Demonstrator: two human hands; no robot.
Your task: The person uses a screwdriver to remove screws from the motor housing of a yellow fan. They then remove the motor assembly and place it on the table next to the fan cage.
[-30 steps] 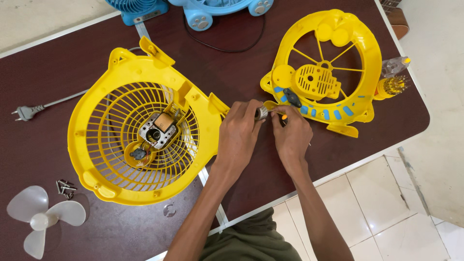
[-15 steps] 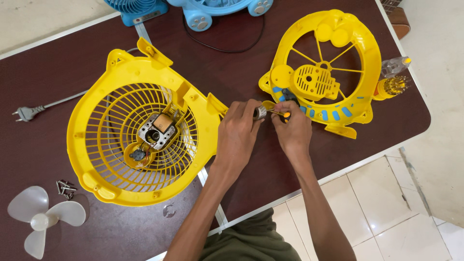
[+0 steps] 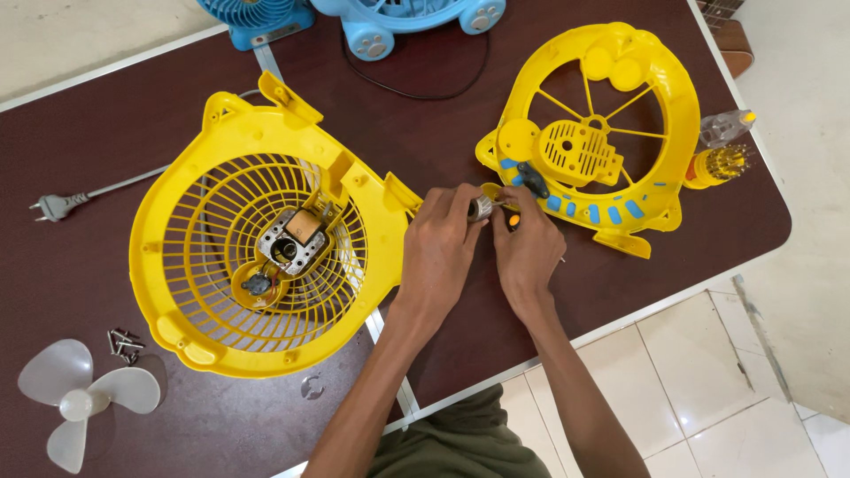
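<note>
Our left hand (image 3: 443, 235) pinches a small metal cylinder (image 3: 480, 208), its axis pointing right toward our right hand (image 3: 529, 248), whose fingers close on its yellow tip (image 3: 512, 217)

Both hands (image 3: 482, 239) barely shifted, staying closed on the small metal part (image 3: 480, 208).

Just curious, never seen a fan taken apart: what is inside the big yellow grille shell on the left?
Inside the yellow grille shell sits a small metal motor at the centre, with a dark little part just below it. What lies under the motor is covered.
</note>
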